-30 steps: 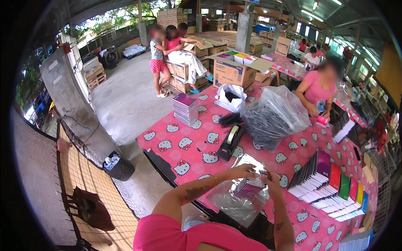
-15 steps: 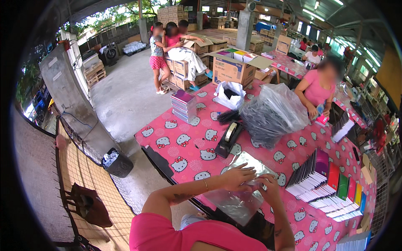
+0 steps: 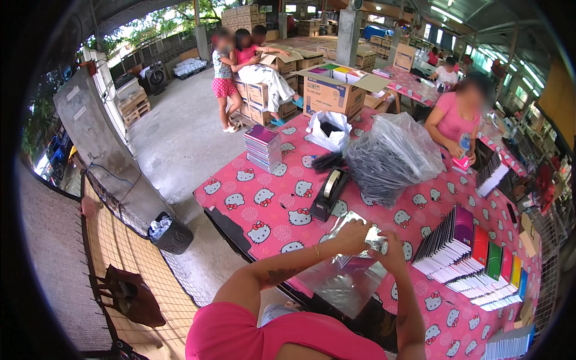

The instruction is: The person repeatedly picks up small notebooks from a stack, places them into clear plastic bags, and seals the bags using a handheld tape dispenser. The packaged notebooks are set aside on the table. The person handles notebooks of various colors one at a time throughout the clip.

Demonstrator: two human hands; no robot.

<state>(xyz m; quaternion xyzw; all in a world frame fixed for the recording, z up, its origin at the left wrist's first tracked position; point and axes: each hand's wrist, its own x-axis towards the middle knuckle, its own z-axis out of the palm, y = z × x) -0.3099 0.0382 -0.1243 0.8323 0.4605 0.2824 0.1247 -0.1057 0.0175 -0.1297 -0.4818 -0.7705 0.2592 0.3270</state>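
Note:
My left hand (image 3: pixel 354 237) and my right hand (image 3: pixel 390 252) are close together over the table's near edge. Both have their fingers closed on a clear plastic bag (image 3: pixel 343 288). The bag's far part is bunched and shiny around my fingers, while its lower part spreads flat toward me. Whether anything lies inside cannot be made out. A black tape dispenser (image 3: pixel 329 195) stands just beyond my left hand. Right of my right hand, rows of spiral notebooks (image 3: pixel 447 246) stand with purple, red, green, yellow and blue covers.
The table has a pink patterned cover (image 3: pixel 264 198). On it are a stack of wrapped notebooks (image 3: pixel 262 148), a white bag (image 3: pixel 329 131) and a large clear bag of dark pieces (image 3: pixel 393 159). An open carton (image 3: pixel 333 99) stands behind; a co-worker (image 3: pixel 456 117) handles something pink. A bin (image 3: pixel 171 234) stands left.
My hands have moved slightly up, and my left fingers have gone from spread to closed on the plastic. The bag's far part, flat before, is now gathered between my hands.

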